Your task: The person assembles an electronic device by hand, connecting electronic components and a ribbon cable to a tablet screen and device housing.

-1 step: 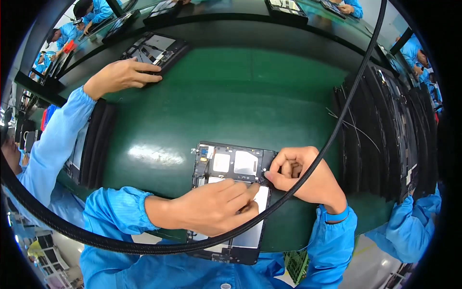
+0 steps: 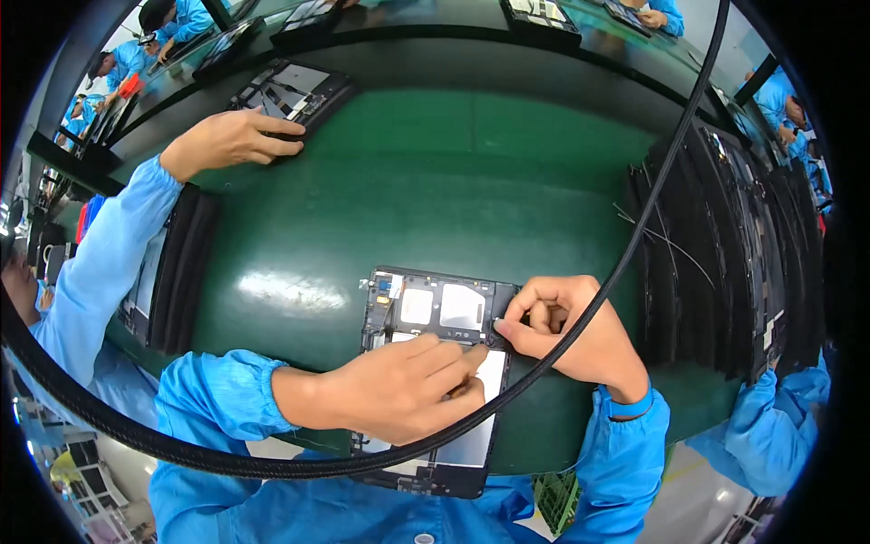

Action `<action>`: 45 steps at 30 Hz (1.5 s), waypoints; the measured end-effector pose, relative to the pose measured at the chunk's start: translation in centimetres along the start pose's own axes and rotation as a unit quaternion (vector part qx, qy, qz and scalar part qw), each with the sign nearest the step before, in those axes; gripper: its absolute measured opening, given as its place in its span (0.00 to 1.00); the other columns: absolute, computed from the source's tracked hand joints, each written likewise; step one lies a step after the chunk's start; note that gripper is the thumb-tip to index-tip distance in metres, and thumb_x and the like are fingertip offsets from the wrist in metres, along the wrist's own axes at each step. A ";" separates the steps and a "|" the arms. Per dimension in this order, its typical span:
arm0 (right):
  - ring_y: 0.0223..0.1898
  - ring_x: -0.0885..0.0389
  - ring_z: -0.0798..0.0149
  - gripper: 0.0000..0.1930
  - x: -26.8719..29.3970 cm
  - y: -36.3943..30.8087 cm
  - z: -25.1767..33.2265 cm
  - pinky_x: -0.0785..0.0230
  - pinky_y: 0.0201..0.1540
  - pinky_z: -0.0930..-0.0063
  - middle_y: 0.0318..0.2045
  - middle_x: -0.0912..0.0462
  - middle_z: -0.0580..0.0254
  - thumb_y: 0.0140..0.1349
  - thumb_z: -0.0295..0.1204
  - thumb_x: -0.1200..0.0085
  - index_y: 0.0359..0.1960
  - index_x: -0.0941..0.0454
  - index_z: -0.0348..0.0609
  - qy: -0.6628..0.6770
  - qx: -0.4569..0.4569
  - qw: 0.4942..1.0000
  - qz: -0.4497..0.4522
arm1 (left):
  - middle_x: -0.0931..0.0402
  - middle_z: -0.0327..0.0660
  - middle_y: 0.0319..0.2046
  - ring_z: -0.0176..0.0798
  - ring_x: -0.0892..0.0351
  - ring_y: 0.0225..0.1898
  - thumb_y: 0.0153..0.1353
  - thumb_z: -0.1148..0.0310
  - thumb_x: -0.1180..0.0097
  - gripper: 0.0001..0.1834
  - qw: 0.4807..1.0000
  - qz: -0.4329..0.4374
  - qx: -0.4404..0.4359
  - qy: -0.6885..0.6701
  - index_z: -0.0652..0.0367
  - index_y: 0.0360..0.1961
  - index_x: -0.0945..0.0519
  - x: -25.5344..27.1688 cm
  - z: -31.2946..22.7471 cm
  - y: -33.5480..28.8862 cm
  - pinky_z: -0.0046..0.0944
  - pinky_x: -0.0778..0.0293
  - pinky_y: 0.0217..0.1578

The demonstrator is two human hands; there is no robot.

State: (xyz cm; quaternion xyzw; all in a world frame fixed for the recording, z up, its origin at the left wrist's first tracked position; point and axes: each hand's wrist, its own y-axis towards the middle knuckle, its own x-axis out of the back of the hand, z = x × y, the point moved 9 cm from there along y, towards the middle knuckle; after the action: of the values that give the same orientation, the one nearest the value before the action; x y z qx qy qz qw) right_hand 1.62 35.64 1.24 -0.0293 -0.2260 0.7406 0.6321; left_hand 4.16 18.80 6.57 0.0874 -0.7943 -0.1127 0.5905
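An opened tablet (image 2: pixel 462 306), its inner parts and silver plates showing, lies on the green table in front of me. My left hand (image 2: pixel 403 385) is across its middle, fingers curled and tips pinched together near the right side. Whatever those fingertips hold is too small or hidden to name. My right hand (image 2: pixel 571 326) rests at the tablet's upper right edge, thumb and forefinger pressed together there, the other fingers folded. I cannot make out what is in that pinch. A blue band (image 2: pixel 632 405) circles my right wrist.
On the left, a co-worker's hand (image 2: pixel 231 140) touches another opened tablet (image 2: pixel 294 91). Dark padded trays (image 2: pixel 177 272) stand by that arm; a larger stack of black trays (image 2: pixel 698 254) stands right. A thick black cable (image 2: pixel 272 468) loops across the view. A dark shelf (image 2: pixel 417 63) spans the back.
My right thumb and forefinger have shifted very slightly left at the tablet's edge. Otherwise my hands and the tablet look the same.
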 end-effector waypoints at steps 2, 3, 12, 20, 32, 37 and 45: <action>0.20 0.42 0.85 0.06 0.0 0.3 0.7 0.52 0.25 0.77 0.15 0.35 0.83 0.64 0.24 0.25 0.35 0.11 0.35 0.000 0.058 0.997 -0.044 | 0.15 0.57 0.52 0.43 0.20 0.40 0.60 0.63 0.35 0.16 1.000 -0.028 0.005 -0.002 0.64 0.45 0.17 0.3 0.3 -0.1 0.40 0.28 0.38; 0.20 0.46 0.84 0.05 -0.4 0.4 0.6 0.55 0.26 0.75 0.15 0.40 0.83 0.64 0.23 0.25 0.37 0.09 0.35 -0.003 0.087 0.995 -0.058 | 0.15 0.57 0.52 0.43 0.20 0.40 0.60 0.63 0.35 0.16 1.000 -0.030 0.005 -0.001 0.64 0.45 0.17 0.3 0.3 -0.2 0.40 0.28 0.38; 0.21 0.43 0.81 0.07 -1.0 0.7 1.0 0.55 0.25 0.73 0.19 0.29 0.73 0.59 0.21 0.21 0.39 0.04 0.39 -0.001 0.165 0.981 -0.103 | 0.15 0.50 0.54 0.42 0.22 0.40 0.60 0.58 0.31 0.18 0.997 -0.060 0.044 -0.019 0.60 0.44 0.17 0.7 1.1 -0.6 0.42 0.32 0.38; 0.21 0.43 0.82 0.08 -0.9 0.8 0.7 0.55 0.25 0.74 0.19 0.28 0.73 0.59 0.21 0.21 0.39 0.04 0.38 -0.019 0.183 0.976 -0.114 | 0.17 0.52 0.54 0.43 0.23 0.40 0.60 0.60 0.31 0.18 0.996 -0.062 0.051 -0.039 0.61 0.44 0.18 0.1 1.4 -0.4 0.43 0.31 0.38; 0.23 0.25 0.82 0.41 -2.1 -0.2 -0.3 0.42 0.25 0.78 0.20 0.22 0.72 0.69 0.20 0.32 0.83 0.37 0.43 0.047 -0.019 0.995 0.089 | 0.15 0.53 0.53 0.45 0.20 0.44 0.62 0.59 0.31 0.16 0.997 -0.067 0.042 -0.016 0.59 0.42 0.19 0.5 1.2 -0.5 0.43 0.27 0.41; 0.23 0.19 0.77 0.41 -2.4 -0.2 -0.8 0.36 0.25 0.78 0.20 0.18 0.66 0.69 0.19 0.32 0.82 0.38 0.43 0.089 -0.071 0.988 0.109 | 0.14 0.51 0.52 0.44 0.20 0.44 0.62 0.58 0.31 0.16 0.997 -0.066 0.046 -0.016 0.58 0.41 0.19 0.5 1.3 -0.5 0.43 0.27 0.42; 0.20 0.18 0.73 0.41 -2.7 0.0 -1.6 0.34 0.22 0.76 0.21 0.15 0.62 0.68 0.22 0.30 0.80 0.36 0.45 0.132 -0.068 0.982 0.116 | 0.15 0.48 0.50 0.42 0.21 0.43 0.62 0.57 0.31 0.16 0.997 -0.061 0.042 -0.013 0.58 0.39 0.20 0.5 1.3 -0.6 0.42 0.28 0.42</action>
State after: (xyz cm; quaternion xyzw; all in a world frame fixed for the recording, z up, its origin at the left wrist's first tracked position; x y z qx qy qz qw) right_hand 2.67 33.55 -0.87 -0.1958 -0.1856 0.7813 0.5629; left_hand 2.80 18.20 6.52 0.1590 -0.7990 -0.1161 0.5682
